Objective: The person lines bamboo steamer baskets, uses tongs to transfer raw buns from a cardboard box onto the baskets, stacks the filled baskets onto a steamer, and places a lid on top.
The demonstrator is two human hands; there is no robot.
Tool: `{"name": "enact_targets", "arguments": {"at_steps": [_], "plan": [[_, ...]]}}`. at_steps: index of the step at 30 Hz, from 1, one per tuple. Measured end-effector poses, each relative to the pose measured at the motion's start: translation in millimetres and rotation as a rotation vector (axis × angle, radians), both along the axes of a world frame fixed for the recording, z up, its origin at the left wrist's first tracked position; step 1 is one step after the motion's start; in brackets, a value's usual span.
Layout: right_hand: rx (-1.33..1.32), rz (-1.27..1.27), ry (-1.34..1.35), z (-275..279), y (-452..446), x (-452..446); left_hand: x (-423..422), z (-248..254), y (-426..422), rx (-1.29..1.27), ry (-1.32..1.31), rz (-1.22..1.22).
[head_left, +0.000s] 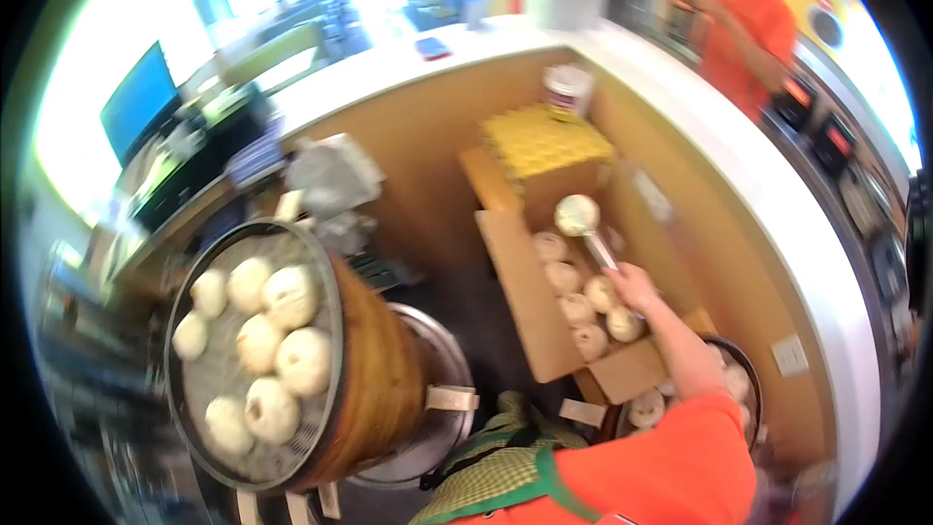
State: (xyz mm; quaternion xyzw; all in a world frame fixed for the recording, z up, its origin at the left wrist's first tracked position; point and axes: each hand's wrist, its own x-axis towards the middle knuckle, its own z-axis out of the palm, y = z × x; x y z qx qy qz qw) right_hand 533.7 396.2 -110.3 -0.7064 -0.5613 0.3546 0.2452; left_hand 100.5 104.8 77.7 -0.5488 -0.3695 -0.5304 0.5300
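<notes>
My right hand [634,288] reaches over an open cardboard box [530,301], its fingers closed around the metal handle of tongs [601,251]. At the far end of the tongs is a pale round bun [577,215], held above the box; motion blur softens the tips. Several buns [576,308] lie in the box below. Left of me stands a tall round bamboo steamer [374,379], with several white buns [260,343] spaced out on its top layer. My left hand is out of sight.
Beside my right arm is another round container [748,369] with buns. A yellow egg-tray-like stack [544,144] bears a white tub [566,92]. A white counter [719,146] curves around the box. Beyond it stands a person in orange [748,34]. A monitor [139,102] is at left.
</notes>
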Motion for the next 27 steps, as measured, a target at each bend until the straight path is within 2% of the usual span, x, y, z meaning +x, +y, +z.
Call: {"name": "enact_targets", "arguments": {"at_steps": [3, 4, 6, 7, 9, 11, 13, 14, 15, 17, 19, 21, 23, 25, 27], "plan": [[-0.080, 0.055, 0.447, 95.3, -31.2, -40.8, -24.0, -5.1, -25.3, -0.088, 0.044, 0.130], [-0.020, 0.202, 0.450, 135.8, -43.0, -67.5, -31.0, -11.5, -28.9, -0.092, 0.035, -0.002], [-0.025, 0.507, 0.646, 193.0, -58.3, -119.7, -24.7, -5.8, -32.4, -0.134, -0.059, -0.007], [-0.103, 0.671, 0.580, 224.7, -63.6, -153.7, -22.8, 0.2, -33.6, -0.133, -0.072, -0.030], [-0.239, 1.000, 0.492, 276.0, -79.9, -230.9, -27.0, 7.3, -61.9, -0.430, -0.115, 0.059], [-0.279, 1.283, 0.205, 286.7, -82.8, -309.9, -31.7, 12.9, -76.9, -0.630, -0.219, 0.161], [-0.337, 1.379, 0.146, 283.5, -96.0, -393.0, -38.4, 7.2, -91.5, -0.602, -0.315, 0.155], [-0.531, 1.274, 0.213, 282.9, -108.6, -429.2, -41.3, 5.0, -100.9, -0.595, -0.354, 0.192], [-0.417, 1.384, 0.157, 265.4, -108.1, -468.1, -44.2, 2.9, -109.2, -0.585, -0.393, 0.231], [-0.551, 1.357, 0.159, 268.8, -125.2, -509.2, -46.0, 0.6, -123.0, -0.552, -0.428, 0.243], [-0.577, 1.287, 0.199, 271.4, -127.3, -519.8, -50.9, -2.2, -132.2, -0.519, -0.468, 0.251], [-0.592, 1.344, 0.162, 281.9, -111.0, -497.0, -55.7, -3.6, -136.1, -0.521, -0.485, 0.245], [-0.583, 1.338, 0.093, 305.5, -100.4, -439.7, -63.9, -3.2, -132.4, -0.545, -0.410, 0.196], [-0.609, 1.260, 0.135, 317.9, -88.6, -377.4, -71.2, -2.1, -126.9, -0.568, -0.363, 0.157], [-0.495, 1.077, 0.352, 321.8, -81.8, -291.2, -68.6, -5.9, -98.9, -0.332, -0.274, 0.086]]}}
